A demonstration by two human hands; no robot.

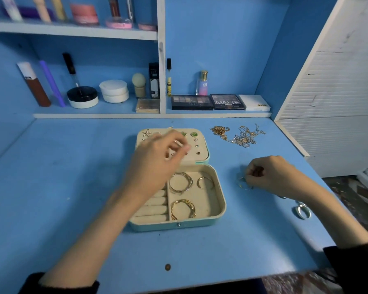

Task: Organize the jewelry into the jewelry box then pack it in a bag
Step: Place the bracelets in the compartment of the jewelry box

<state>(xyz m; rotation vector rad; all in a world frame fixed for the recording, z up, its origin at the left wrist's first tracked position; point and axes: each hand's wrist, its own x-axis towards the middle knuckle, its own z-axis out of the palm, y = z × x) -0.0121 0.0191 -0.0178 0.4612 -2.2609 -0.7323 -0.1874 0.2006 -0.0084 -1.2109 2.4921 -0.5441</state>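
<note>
Fingers point(255, 171) of right hand point(272, 175) pinched on small ring point(243, 183) | left hand point(157, 158) blurred over jewelry box point(220, 200) lid, grip unclear | necklaces point(238, 135) near desk point(72, 187) back edge | left side bare.

"MATTE" in large pale capitals on lid of black rectangular eyeshadow palette point(227, 101) on lower shelf; smaller line beneath too blurred to read. "SB" on label of slim pink-and-blue glass bottle with gold cap point(203, 83) behind. Lettering on neighbouring black palette, white box and black carton illegible.
</note>
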